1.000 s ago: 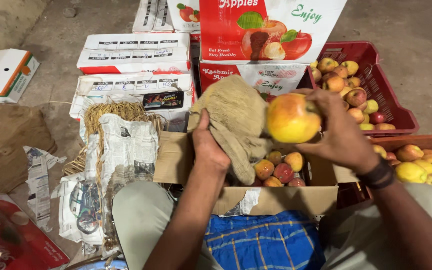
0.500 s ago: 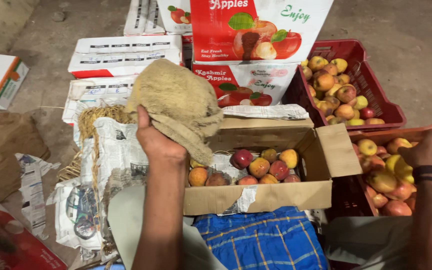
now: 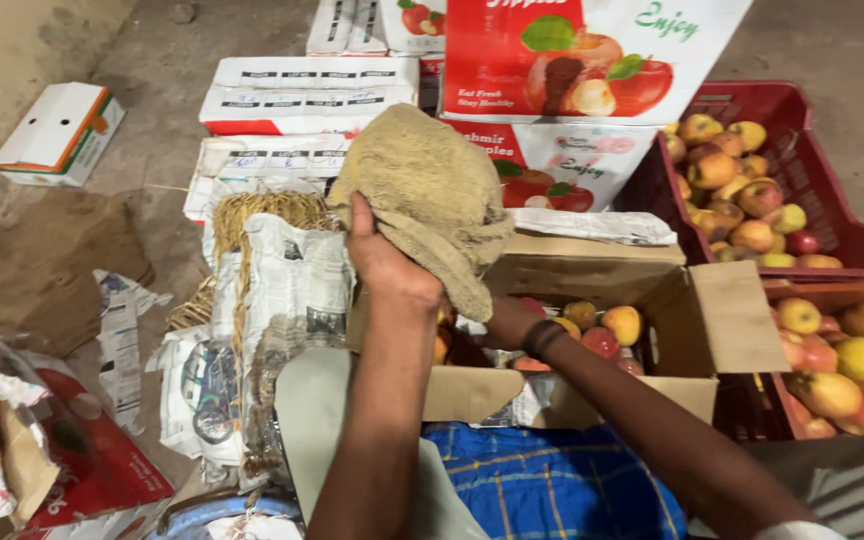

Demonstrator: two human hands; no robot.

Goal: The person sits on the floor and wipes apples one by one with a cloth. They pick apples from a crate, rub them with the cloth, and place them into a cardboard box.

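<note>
Two bare arms come up from the bottom edge, over a blue checked cloth [image 3: 552, 480] across the lap. The left hand [image 3: 387, 262] is raised above the near rim of an open cardboard box [image 3: 722, 320], fingers clamped around a wad of coarse tan burlap cloth [image 3: 427, 195] that bunches above the fist and droops towards the box. The right hand [image 3: 507, 320], with a dark band on its wrist, is down inside that box and half hidden under the burlap, so whether it is grasping or loose I cannot tell. Just beside it in the box lie red and yellow apples [image 3: 607, 330] on paper. To the left of the box sit crumpled newspaper sheets [image 3: 287, 290] with a bundle of straw [image 3: 252, 215] on top. At the right edge, an orange crate [image 3: 852, 295] holds more yellow and red fruit. Beyond it, a red plastic crate [image 3: 832, 150] is also heaped with apples. Further back stand printed fruit cartons [image 3: 592, 60] and flat white boxes [image 3: 307, 95], and far left a small white carton [image 3: 57, 135] lies alone on the concrete floor [image 3: 152, 60].
</note>
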